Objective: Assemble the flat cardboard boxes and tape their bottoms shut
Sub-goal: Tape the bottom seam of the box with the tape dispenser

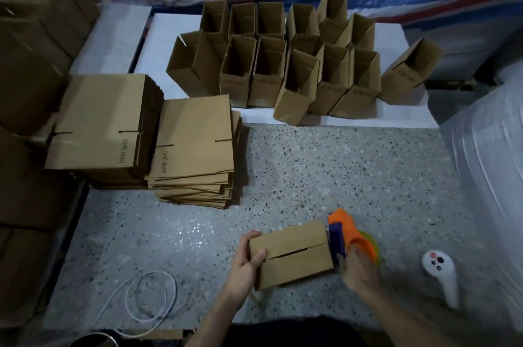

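Left hand (249, 259) gripped box (291, 259) near floor's (311, 176) front edge | right hand (358, 270) held dispenser (351, 233) at its right end | risk: box twisting under pull, skewing seal.

The right grip (357, 267) and the orange tape dispenser (352, 233) are one motion smear, so the fingers can't be made out. Dark cardboard piles (25, 91) on the left get chopped off by the edge. Print on the far open boxes (331, 89) is too tiny to read.

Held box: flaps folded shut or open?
Folded shut: flaps on the box meet along a seam; left hand grips it, right hand holds tape dispenser.
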`<state>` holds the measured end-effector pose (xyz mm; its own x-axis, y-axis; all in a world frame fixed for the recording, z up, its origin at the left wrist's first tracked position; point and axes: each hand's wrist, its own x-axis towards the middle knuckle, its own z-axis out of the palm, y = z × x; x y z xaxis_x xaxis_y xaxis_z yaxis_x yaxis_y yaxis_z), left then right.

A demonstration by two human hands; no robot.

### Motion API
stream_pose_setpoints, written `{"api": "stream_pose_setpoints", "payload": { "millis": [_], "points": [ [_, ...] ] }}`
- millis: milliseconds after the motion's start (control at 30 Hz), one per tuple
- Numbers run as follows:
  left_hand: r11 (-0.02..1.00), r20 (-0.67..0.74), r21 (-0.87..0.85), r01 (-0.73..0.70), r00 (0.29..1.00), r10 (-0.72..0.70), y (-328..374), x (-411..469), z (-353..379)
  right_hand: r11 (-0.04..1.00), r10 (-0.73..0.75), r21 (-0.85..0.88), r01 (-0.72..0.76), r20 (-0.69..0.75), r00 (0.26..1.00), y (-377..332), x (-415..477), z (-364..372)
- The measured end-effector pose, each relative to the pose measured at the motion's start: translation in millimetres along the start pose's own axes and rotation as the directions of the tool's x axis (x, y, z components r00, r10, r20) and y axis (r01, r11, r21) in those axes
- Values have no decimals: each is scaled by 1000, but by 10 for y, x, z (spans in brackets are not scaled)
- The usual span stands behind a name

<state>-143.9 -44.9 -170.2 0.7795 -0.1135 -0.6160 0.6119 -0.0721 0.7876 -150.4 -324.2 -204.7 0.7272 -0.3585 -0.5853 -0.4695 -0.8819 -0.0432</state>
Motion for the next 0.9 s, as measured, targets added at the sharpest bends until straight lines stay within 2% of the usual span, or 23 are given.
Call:
{"api": "stream_pose_setpoints", "payload": {
  "millis": [67,133,167,200,267,333,400,467,533,633,700,800,900],
  "points": [
    [998,-1,-50,36,999,-36,-6,19,-7,990,116,87,-115,-7,993,-53,-27,-37],
    [985,-4,-153,78,997,-80,8,59,-12,909,282,345,-232,-100,954,-143,-37,-201],
    [971,-6,-214,106,994,-109,21,92,-6,832,330,503,-235,-108,938,-201,-32,-301],
    [952,-5,-273,141,989,-148,38,117,5,739,324,644,-200,-80,943,-270,-20,-386],
    [897,4,-379,225,970,-242,56,149,57,555,202,818,-152,45,978,-484,-21,-512],
    [863,-10,-420,281,949,-314,74,149,148,502,122,827,-252,222,968,-704,-66,-562],
    [866,-24,-406,291,944,-328,101,144,242,542,106,768,-342,342,934,-826,-80,-512],
    [812,21,-466,351,922,-387,120,141,274,566,144,752,-337,312,939,-856,-118,-513],
    [736,57,-532,419,885,-462,103,186,239,543,162,781,-309,264,951,-822,-149,-518],
    [696,137,-524,491,855,-500,147,235,175,489,121,792,-367,355,927,-774,-132,-533],
    [685,198,-487,542,832,-518,277,252,133,457,121,833,-313,291,949,-709,-78,-589],
    [682,265,-438,585,809,-524,553,286,72,328,-43,921,-211,237,971,-539,37,-634],
    [822,169,-336,459,888,-427,865,366,76,397,-214,918,3,89,973,-463,152,-799]
  ]
}}
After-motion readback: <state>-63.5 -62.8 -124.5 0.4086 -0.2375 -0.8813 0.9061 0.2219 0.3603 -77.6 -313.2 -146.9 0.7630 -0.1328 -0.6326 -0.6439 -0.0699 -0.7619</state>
